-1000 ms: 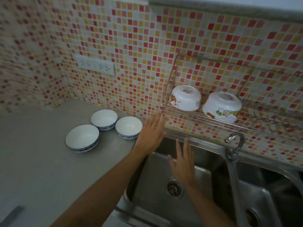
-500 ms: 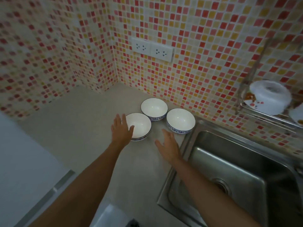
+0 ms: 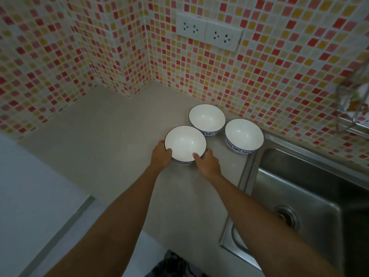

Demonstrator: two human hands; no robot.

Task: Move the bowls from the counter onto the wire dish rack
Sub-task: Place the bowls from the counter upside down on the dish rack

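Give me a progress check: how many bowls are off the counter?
None here: all three sit on the counter. In hand: both hands, left hand and right hand, grip the nearest bowl, not visibly lifted. Left: back bowl, sink-side bowl. The rack is blurred at frame edge.

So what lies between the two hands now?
The nearest bowl, gripped at its rim by the left hand and right hand, in the head view.

A home kitchen. Red-and-yellow mosaic wall tiles (image 3: 249, 80) meet a pale counter (image 3: 111, 140) beside a stainless steel sink (image 3: 303, 188). White ceramic bowls (image 3: 206, 118) stand there.
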